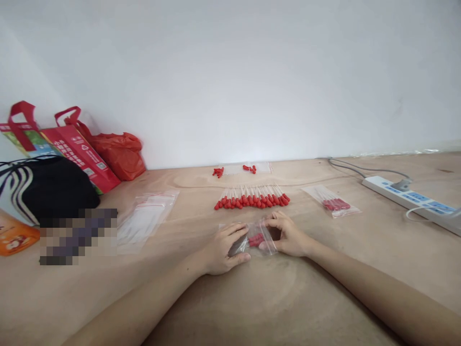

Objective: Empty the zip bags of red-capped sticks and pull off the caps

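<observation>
On the wooden table [223, 307] near the red-tipped sticks [252, 200], left hand [225, 247] and right hand [287, 234] hold a clear bag [258, 247] containing red tips [256, 239] at opposite ends, thumbs and fingers parted around its film, presumably to steady it.

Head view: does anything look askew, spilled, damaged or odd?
One oddity: a pixelated patch at left, beside the clear bags, obscures whatever lies there. The red-tipped sticks lie in a fairly even row; no spill or damage shows.
</observation>
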A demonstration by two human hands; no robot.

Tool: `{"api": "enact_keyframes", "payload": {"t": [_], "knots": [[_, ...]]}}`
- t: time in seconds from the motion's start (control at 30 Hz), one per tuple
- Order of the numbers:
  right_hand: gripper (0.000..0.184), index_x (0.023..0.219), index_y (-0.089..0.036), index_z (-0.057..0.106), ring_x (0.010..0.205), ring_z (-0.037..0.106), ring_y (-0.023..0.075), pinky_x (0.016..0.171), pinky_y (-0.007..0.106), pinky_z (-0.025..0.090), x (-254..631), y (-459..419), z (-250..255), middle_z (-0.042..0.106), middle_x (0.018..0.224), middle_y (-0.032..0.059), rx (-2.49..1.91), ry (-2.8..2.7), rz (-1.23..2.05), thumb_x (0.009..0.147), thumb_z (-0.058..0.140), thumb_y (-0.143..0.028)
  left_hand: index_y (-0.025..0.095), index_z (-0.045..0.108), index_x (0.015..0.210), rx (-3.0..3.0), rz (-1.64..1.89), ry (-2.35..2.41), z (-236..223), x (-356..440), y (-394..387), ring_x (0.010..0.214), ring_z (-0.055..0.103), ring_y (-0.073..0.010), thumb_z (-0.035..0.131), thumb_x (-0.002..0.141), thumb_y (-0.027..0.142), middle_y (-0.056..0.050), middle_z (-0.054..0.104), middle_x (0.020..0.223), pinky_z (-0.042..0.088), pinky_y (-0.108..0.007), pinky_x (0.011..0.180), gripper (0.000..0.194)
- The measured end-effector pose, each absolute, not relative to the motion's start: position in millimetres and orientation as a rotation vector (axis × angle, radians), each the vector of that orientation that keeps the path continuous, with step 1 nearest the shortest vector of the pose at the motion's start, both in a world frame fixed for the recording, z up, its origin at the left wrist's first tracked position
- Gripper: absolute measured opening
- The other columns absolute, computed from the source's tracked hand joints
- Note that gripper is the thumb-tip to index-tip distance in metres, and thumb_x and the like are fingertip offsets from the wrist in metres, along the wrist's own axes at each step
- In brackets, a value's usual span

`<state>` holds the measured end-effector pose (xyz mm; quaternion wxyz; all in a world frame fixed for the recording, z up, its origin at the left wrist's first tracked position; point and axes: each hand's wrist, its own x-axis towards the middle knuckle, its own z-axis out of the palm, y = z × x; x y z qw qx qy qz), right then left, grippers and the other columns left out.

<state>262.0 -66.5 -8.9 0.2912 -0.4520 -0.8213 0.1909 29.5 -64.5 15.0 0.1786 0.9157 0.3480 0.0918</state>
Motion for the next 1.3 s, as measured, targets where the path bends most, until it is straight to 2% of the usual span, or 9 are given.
{"api": "enact_keyframes", "payload": {"t": [0.23, 0.3, 0.4, 0.6, 0.73, 0.8, 0.93, 1.13, 1.3], "knots": [[0.026, 0.072, -0.020, 0.059, 0.085, 0.049, 0.0179, 0.079, 0.035, 0.038, 263, -69, -4, 0.054, 0.086, 0.0024, -1.210, -2.187, 0.562, 0.059, 0.071, -0.039, 0.020, 0.030, 0.134, 2.621, 0.176, 0.953, 16, 26, -65, 0.130, 0.024, -0.0269, 0.045, 0.079, 0.055, -0.010, 0.027, 0.141, 0.020, -0.048, 0.105, 0.068], [0.024, 0.070, -0.019, 0.055, 0.077, 0.050, 0.0153, 0.073, 0.031, 0.040, 268, -70, -3, 0.055, 0.079, 0.0010, -1.214, -2.121, 0.685, 0.061, 0.069, -0.035, 0.021, 0.029, 0.134, 2.613, 0.166, 0.959, 16, 26, -66, 0.130, 0.023, -0.0275, 0.043, 0.079, 0.056, -0.009, 0.025, 0.142, 0.019, -0.049, 0.105, 0.067], [0.023, 0.075, -0.018, 0.051, 0.060, 0.046, 0.0099, 0.056, 0.024, 0.038, 275, -70, -2, 0.051, 0.067, -0.0025, -1.225, -1.999, 0.986, 0.066, 0.065, -0.033, 0.024, 0.027, 0.135, 2.607, 0.149, 0.964, 17, 26, -66, 0.131, 0.021, -0.0277, 0.042, 0.080, 0.057, -0.008, 0.024, 0.143, 0.018, -0.050, 0.105, 0.066], [0.024, 0.077, -0.017, 0.053, 0.058, 0.047, 0.0083, 0.054, 0.022, 0.039, 277, -72, 0, 0.054, 0.068, -0.0024, -1.141, -1.993, 1.131, 0.065, 0.066, -0.034, 0.028, 0.027, 0.135, 2.630, 0.128, 0.948, 18, 26, -66, 0.131, 0.019, -0.0249, 0.032, 0.088, 0.049, -0.006, 0.023, 0.143, 0.018, -0.048, 0.105, 0.052], [0.029, 0.081, -0.019, 0.054, 0.056, 0.051, 0.0089, 0.052, 0.023, 0.042, 293, -66, 7, 0.058, 0.067, -0.0021, -1.141, -1.864, 1.248, 0.065, 0.066, -0.040, 0.029, 0.026, 0.135, 2.633, 0.137, 0.969, 15, 25, -65, 0.131, 0.019, -0.0255, 0.035, 0.086, 0.050, -0.006, 0.022, 0.144, 0.017, -0.049, 0.105, 0.054], [0.034, 0.086, -0.020, 0.055, 0.060, 0.054, 0.0104, 0.056, 0.026, 0.046, 309, -61, 11, 0.062, 0.073, -0.0002, -1.131, -1.796, 1.269, 0.064, 0.066, -0.044, 0.030, 0.027, 0.135, 2.625, 0.165, 0.955, 14, 25, -65, 0.131, 0.019, -0.0261, 0.037, 0.085, 0.050, -0.005, 0.023, 0.143, 0.018, -0.049, 0.105, 0.054], [0.036, 0.085, -0.019, 0.056, 0.066, 0.058, 0.0134, 0.063, 0.030, 0.049, 345, -49, 16, 0.065, 0.082, 0.0050, -1.171, -1.662, 1.136, 0.065, 0.064, -0.048, 0.030, 0.028, 0.134, 2.627, 0.195, 0.937, 14, 24, -65, 0.131, 0.020, -0.0262, 0.037, 0.086, 0.050, -0.006, 0.024, 0.143, 0.019, -0.049, 0.105, 0.053], [0.035, 0.091, -0.022, 0.057, 0.077, 0.062, 0.0170, 0.074, 0.036, 0.050, 364, -28, 11, 0.066, 0.085, 0.0044, -1.122, -1.287, 0.714, 0.067, 0.064, -0.046, 0.031, 0.030, 0.133, 2.649, 0.161, 0.961, 15, 26, -65, 0.130, 0.021, -0.0276, 0.036, 0.086, 0.051, -0.008, 0.025, 0.143, 0.020, -0.052, 0.103, 0.052], [0.028, 0.092, -0.021, 0.061, 0.086, 0.062, 0.0199, 0.082, 0.039, 0.049, 342, -13, 0, 0.067, 0.092, 0.0056, -1.217, -1.455, 0.275, 0.072, 0.058, -0.041, 0.032, 0.035, 0.131, 2.641, 0.186, 0.955, 15, 25, -65, 0.129, 0.023, -0.0294, 0.038, 0.084, 0.052, -0.008, 0.027, 0.141, 0.020, -0.053, 0.102, 0.051]]}}
